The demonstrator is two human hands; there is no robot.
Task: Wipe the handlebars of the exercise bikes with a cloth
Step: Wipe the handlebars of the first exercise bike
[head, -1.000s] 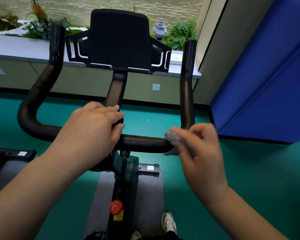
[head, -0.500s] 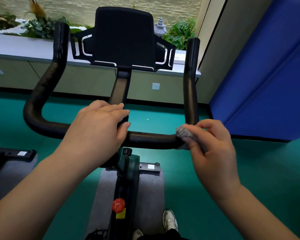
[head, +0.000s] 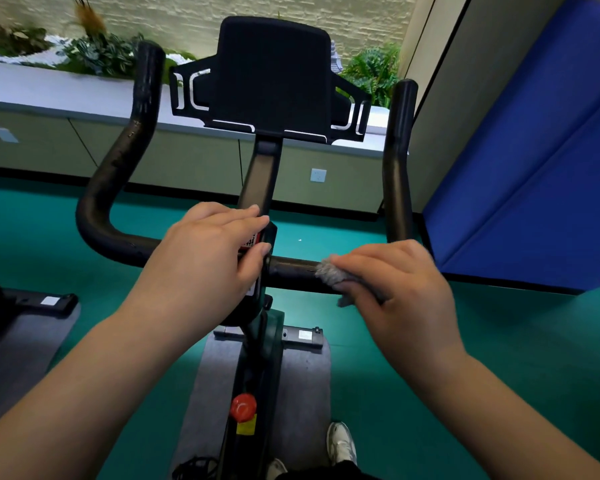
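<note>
Handlebars of black foam fill the middle of the view, the left horn curving up and away from the left hand, which lies over the centre clamp with its fingers straight and close together, the thumb pressed along the near side of the bar. Just beyond that hand's fingertips rises the black stem, and above it stands the tablet holder, dark and upright. Below the left wrist the green bike frame drops down to a red knob with a yellow label under it, over a grey mat on the green floor. To the right of the left hand a bare stretch of the crossbar shows, and then comes the grey cloth, bunched against the bar and wrapped partly under it. The right hand grips the cloth there, fingers curled over the top of the bar and pinning the fabric to it, at the bend where the right horn turns upward just behind the knuckles. A white shoe shows below the right forearm. Far to the right of that hand stands a blue padded panel.
</note>
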